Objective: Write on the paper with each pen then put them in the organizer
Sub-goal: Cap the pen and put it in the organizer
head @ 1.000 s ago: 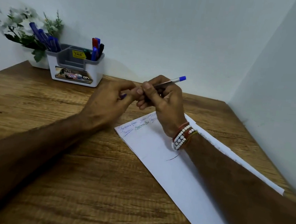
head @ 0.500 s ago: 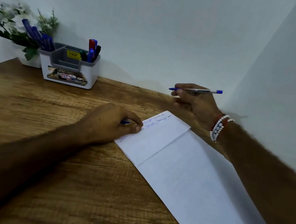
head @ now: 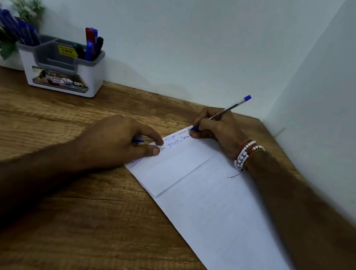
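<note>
A folded white paper [head: 209, 198] lies slantwise on the wooden table, with several lines of blue and green writing at its far end. My right hand [head: 216, 127] grips a clear blue pen [head: 229, 107] in a writing hold, its tip on the paper's far corner. My left hand [head: 119, 140] rests on the paper's left edge, thumb and forefinger on the sheet, and holds the blue pen cap [head: 137, 140] under its fingers. The white and grey organizer [head: 66, 68] stands at the back left with several blue, red and black pens in it.
A white pot with a green plant [head: 10, 29] stands behind the organizer at the far left. Walls close the table at the back and on the right. Bare wood [head: 70, 222] stretches in front of my left arm.
My right hand has come down from beside the wall and set the pen tip on the paper. My left hand has stayed on the paper's edge with the cap.
</note>
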